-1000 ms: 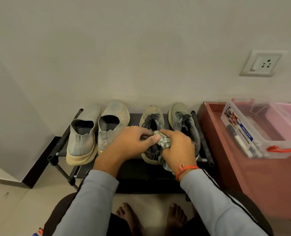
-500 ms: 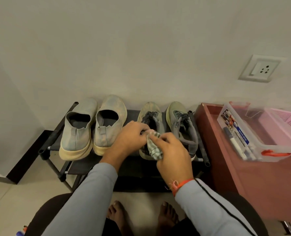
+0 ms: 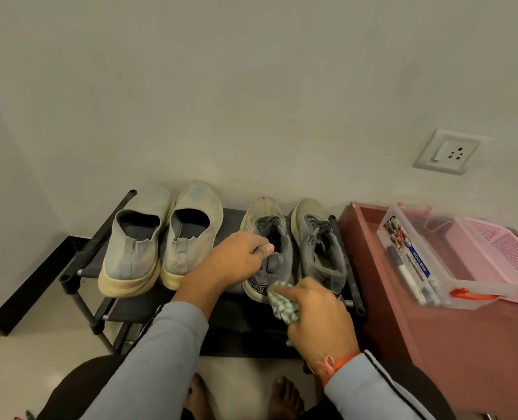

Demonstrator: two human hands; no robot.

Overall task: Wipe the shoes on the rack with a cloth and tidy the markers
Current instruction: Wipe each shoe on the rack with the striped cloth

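Four shoes sit on the rack (image 3: 85, 269). The left hand (image 3: 236, 259) has its grip clamped on the heel collar of the laced grey shoe (image 3: 266, 237), near the rack's front edge; the right hand (image 3: 318, 316) has its grip pinching a crumpled checked cloth (image 3: 282, 304) at that heel. Pulling too hard could likely tip the dusty, yellow-stained shoe off the front edge.

Laced sneakers (image 3: 294, 247) tight together

Clear plastic box (image 3: 451, 262) is showing a side label (image 3: 415, 256) reading "MULTI-BOX"; print on the laced shoe's heel (image 3: 259, 287) is staying illegible.
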